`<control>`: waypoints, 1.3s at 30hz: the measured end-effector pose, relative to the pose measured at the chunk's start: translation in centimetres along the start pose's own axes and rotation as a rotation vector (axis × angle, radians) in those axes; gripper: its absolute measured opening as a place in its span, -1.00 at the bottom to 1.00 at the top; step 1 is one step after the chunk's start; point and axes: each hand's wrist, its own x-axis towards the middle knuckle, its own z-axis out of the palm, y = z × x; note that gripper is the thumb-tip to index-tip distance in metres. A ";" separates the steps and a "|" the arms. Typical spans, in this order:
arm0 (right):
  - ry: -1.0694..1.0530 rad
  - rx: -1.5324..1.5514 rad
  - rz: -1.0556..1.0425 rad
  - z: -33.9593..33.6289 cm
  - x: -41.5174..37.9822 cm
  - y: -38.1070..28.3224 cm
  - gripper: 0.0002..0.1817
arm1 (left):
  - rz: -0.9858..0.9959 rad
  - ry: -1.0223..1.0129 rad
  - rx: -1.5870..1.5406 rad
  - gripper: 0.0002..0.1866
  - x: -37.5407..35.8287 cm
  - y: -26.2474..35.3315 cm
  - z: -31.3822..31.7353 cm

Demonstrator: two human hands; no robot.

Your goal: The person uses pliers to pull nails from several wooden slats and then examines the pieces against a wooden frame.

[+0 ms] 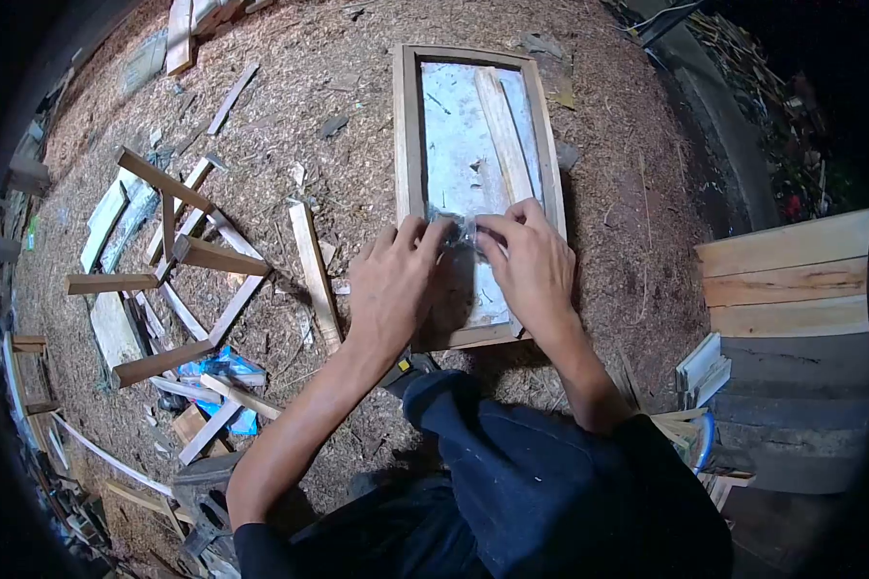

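My left hand (394,280) and my right hand (533,265) meet over a wooden frame (406,125) with a whitish inner panel (449,145). Between the fingertips of both hands is a small, clear, crinkled plastic bag (462,230); its contents are too small to make out. The fingers of each hand are closed in a pinch on it. A narrow wooden slat (503,130) lies lengthwise on the panel, its lower end close to my right hand. The near part of the panel is in shadow beneath my hands.
Wood shavings cover the ground (608,193). To the left lies a wooden frame with legs, like an upturned stool (224,256), among loose strips. A long slat (314,270) rests left of my left arm. Wide boards (787,280) stand at the right, beside stacked offcuts (702,370).
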 end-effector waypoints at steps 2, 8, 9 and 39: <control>-0.029 0.002 -0.001 0.1 0.1 -0.2 -0.80 | -0.003 0.008 0.020 -0.61 -0.2 -0.5 0.6; -0.030 0.239 -0.016 -0.2 0.6 -0.7 -0.81 | -0.031 0.051 -0.092 -0.76 -0.6 -0.6 0.4; 0.011 0.309 -0.023 -0.6 0.5 -1.3 -0.82 | -0.003 0.055 -0.085 -0.76 -0.9 -0.7 -0.2; -1.002 0.446 -1.720 5.8 -21.2 -38.1 -0.82 | -1.049 0.752 0.153 -0.85 -43.4 5.7 -19.4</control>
